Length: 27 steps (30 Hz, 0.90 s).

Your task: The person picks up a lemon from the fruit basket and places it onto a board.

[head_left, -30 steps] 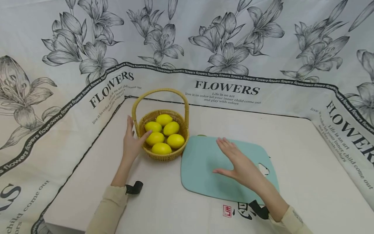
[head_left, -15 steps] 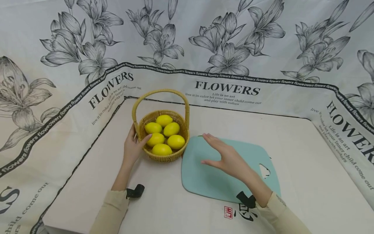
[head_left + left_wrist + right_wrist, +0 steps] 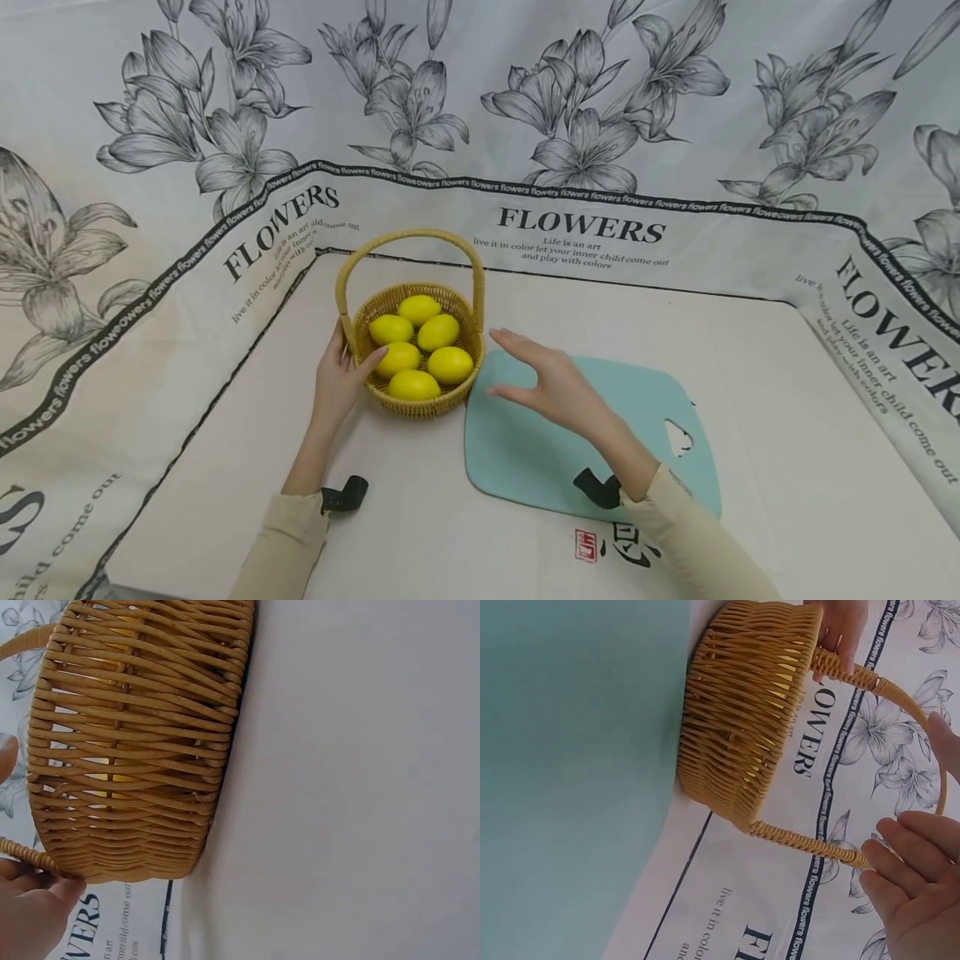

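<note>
A woven basket [image 3: 420,407] with a tall arched handle [image 3: 411,234] stands upright on the table. Several yellow lemons [image 3: 450,365] lie in it. My left hand [image 3: 339,382] grips the basket's left side: the fingers curl against the outside by the handle's base, and the thumb reaches over the rim. In the left wrist view, those fingers [image 3: 37,904] touch the weave. To the basket's right, my right hand [image 3: 551,379] hovers over the board, apart from the basket, thumb and fingers spread and holding nothing. It shows in the right wrist view as an open palm [image 3: 922,877].
A light blue cutting board [image 3: 592,442] with a cut-out grip lies flat just right of the basket. White cloth with flower prints [image 3: 585,150] hangs behind and at both sides of the white table [image 3: 780,400]. Black camera mounts [image 3: 345,494] sit on both wrists.
My right hand has moved left over the cutting board toward the basket. My left hand has closed in from beside the basket to hold its left side. Basket and lemons stay about where they were.
</note>
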Available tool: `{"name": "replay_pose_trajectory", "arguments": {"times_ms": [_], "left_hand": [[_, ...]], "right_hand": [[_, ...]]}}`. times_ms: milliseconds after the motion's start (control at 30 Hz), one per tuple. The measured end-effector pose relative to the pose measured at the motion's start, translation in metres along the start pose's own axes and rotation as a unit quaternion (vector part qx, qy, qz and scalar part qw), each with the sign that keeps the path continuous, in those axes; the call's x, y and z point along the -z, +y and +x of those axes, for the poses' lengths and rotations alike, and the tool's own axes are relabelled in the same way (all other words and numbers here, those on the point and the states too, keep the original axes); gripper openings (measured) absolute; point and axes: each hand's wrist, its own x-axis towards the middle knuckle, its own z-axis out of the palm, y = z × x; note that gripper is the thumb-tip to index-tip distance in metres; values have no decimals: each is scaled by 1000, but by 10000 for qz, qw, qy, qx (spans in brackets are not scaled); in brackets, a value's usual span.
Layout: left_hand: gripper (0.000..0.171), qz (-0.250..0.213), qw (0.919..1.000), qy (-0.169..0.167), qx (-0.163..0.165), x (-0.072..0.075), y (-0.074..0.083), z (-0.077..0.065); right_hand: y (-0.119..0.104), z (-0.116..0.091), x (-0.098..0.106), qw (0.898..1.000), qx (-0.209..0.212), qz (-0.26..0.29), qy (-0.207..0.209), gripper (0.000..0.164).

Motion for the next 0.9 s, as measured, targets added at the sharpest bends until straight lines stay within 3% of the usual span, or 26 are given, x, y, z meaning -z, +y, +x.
{"name": "replay_pose_trajectory", "arguments": {"times_ms": [167,267,633,900], "left_hand": [[88,125,9999,-83,62,0,20,-9],[87,148,9998,-101,70,0,22,-10],[87,36,9999,-108,-10,-1,19,-10],[86,206,9990,-195,-349,1,13,-12]], "right_hand": [[0,14,-5,9999,113,49,0,70],[0,22,-8,9998,163,95,-24,69],[7,43,-30,9990,-109,165,-400,64],[11,50,-40,9983,-266,150,-498,64]]}}
